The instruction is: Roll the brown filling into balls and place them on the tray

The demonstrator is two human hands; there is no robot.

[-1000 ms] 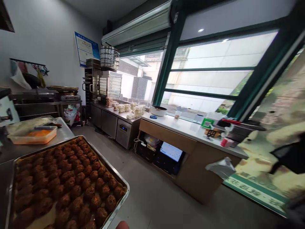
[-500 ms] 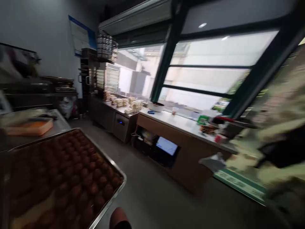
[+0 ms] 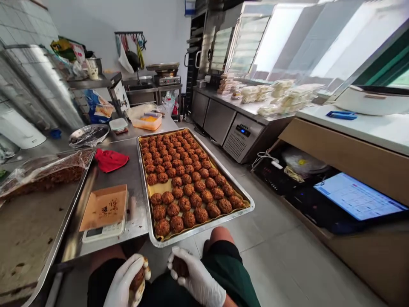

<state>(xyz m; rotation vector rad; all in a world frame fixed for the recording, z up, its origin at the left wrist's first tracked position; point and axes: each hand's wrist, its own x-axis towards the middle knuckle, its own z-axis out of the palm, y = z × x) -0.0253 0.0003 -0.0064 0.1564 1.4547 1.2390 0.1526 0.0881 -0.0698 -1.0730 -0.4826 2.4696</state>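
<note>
Cupping a brown lump apiece, both gloved hands sit low over the person's lap, just below the near edge of the counter (image 3: 128, 170); the left hand (image 3: 126, 281) has its fingers curled close round one dough ball (image 3: 138, 279), and the right hand (image 3: 194, 279) wraps another brown ball (image 3: 180, 266) in the same narrow grip. The stuff looks soft, crumbly and a little sticky, light in the palm; it would likely crush or shed bits under a hard squeeze, so a loose cradle of palm and fingertips round the whole lump seems the safest hold. Directly ahead lies a metal tray (image 3: 204, 228) packed with rows of finished balls (image 3: 182, 179) on yellowish paper, its near corner jutting past the counter edge toward the knees; to its left stand a small scale (image 3: 104, 232) carrying a brown paper square (image 3: 105, 207), a red cloth (image 3: 110, 160), and a large pan (image 3: 64, 213) holding a plastic-wrapped mass of mix (image 3: 44, 172); lidded tubs (image 3: 147, 121) sit farther back.
</note>
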